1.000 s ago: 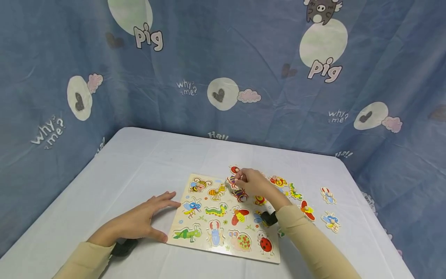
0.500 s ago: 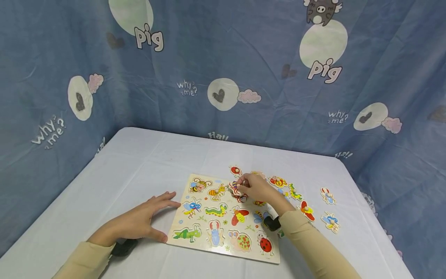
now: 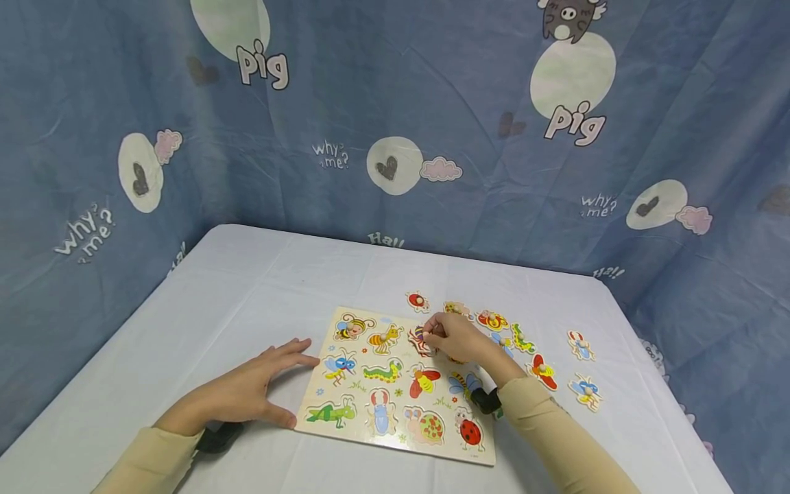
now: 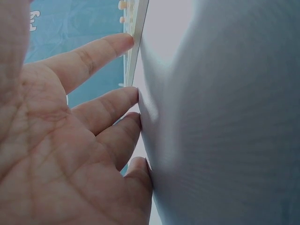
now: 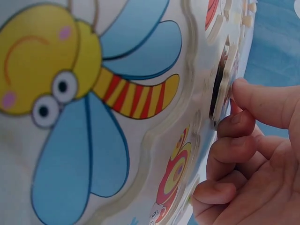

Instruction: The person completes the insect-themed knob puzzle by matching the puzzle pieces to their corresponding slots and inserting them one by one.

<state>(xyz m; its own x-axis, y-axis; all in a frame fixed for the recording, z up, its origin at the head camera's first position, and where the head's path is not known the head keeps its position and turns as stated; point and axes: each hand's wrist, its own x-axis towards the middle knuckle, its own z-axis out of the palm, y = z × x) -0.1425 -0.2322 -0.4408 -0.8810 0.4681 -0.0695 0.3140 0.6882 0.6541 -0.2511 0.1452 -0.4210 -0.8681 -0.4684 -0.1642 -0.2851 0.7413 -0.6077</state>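
While right hand [image 3: 455,337] pinches spider piece [image 3: 417,339] (partly hidden), left hand [image 3: 259,384] spread, touching puzzle board [image 3: 361,429]

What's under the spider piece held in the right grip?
The puzzle board. Right wrist view shows a dark strip beneath the spider piece; anything printed directly below is covered by piece and right grip.

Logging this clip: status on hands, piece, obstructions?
Left hand touching edge of puzzle board. Right hand pinching spider piece, not flush with board. Same hand partly hides piece; no other obstruction.
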